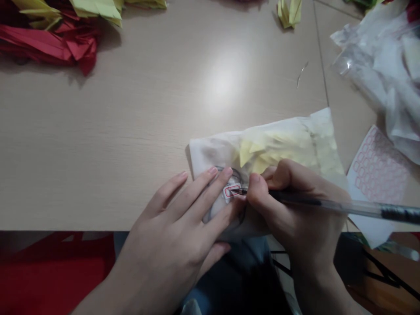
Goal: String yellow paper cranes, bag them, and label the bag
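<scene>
My right hand (292,210) grips a pen (328,207) with a clear barrel and dark grip. The pen's tip rests on a small white sticker label (232,190) with a red border. This label sits on a white, partly see-through bag (288,131), which lies at the table's front edge. Yellow folded paper shows through the bag. My left hand (187,223) lies on the bag with its fingers stretched out around the label, pressing the bag. Dark curved lines, partly hidden by the fingers, appear on the bag near the label.
A sheet of red-bordered labels (379,170) overhangs the table edge at right, near crumpled clear plastic bags (383,65). Red folded paper (49,46) lies at the back left. A yellow folded piece (289,13) and a thin wire (301,75) lie on the table (114,131).
</scene>
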### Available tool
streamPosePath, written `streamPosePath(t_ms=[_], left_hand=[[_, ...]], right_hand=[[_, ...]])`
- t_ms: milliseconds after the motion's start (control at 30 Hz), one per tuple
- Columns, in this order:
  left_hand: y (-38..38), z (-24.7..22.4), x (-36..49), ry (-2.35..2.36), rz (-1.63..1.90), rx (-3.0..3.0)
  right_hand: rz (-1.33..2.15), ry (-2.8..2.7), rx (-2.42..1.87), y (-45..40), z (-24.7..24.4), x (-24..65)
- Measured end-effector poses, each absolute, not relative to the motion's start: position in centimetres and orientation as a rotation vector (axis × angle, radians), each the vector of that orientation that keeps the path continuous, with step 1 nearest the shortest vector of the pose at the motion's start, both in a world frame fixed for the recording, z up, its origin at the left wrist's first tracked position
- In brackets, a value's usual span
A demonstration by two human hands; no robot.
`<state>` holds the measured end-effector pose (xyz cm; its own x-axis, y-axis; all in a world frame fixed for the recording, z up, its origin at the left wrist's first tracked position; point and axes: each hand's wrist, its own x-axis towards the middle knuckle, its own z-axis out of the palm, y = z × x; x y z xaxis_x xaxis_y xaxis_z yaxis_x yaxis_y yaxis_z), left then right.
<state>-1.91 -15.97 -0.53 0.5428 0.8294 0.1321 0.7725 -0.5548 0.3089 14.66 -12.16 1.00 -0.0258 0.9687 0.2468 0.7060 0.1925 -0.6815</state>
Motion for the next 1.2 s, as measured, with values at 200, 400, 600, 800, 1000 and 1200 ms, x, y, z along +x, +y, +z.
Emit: streamPosePath(t_ms=[200,400,600,800,1000,1200], left_hand=[[-15.99,-0.45,-1.93,1.354,0.393,2.563],[-15.92,-0.42,-1.89,1.352,0.402,2.569],[-15.93,-0.53,-1.94,1.342,0.404,2.589],[-15.94,-0.58,-1.99,1.338,0.409,2.596],[-15.94,-0.56,-1.99,1.349,0.4,2.582],[-15.97,-0.55,-1.95,1.345,0.409,2.594]], right_hand=[[0.48,-1.766,-1.605,-12.2,0.96,14.59],[0.464,-1.748,-1.621,-12.2,0.92,14.52],[0.366,-1.812,-1.612,-12.13,1.01,14.65],[0.392,-1.799,-1.605,-12.14,0.94,14.64],[0.392,-1.769,-1.592,-12.06,0.79,14.76],[0.384,-1.79,-1.584,-12.09,0.81,14.75]])
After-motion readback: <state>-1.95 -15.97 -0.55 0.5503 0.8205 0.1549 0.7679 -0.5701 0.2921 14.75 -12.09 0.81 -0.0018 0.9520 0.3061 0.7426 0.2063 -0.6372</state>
